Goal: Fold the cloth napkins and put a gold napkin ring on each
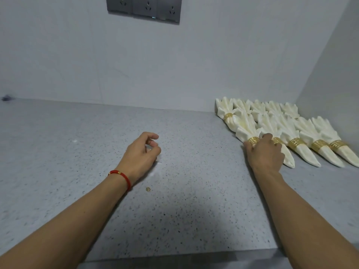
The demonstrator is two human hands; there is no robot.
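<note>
Napkin (250, 131) gripped by right hand (265, 152); left hand (142, 152) loosely curled.

both forearms are bare, no sleeves; a red cord bracelet (122, 176) with small gold beads circles the left wrist

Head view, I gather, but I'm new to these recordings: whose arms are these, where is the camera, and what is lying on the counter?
There is no machine here. The camera sits on a person's head, looking forward and down, so the two arms reaching in from below are the wearer's own.

The left hand, with a red bracelet at the wrist, hovers over the grey speckled counter with fingers loosely curled and nothing in it.

The right hand rests on a folded napkin at its gold ring, at the left end of a row of finished napkins. Whether its grip closes round the ring cannot be told.

A small gold speck lies near the left wrist. Wall sockets sit above.
</note>
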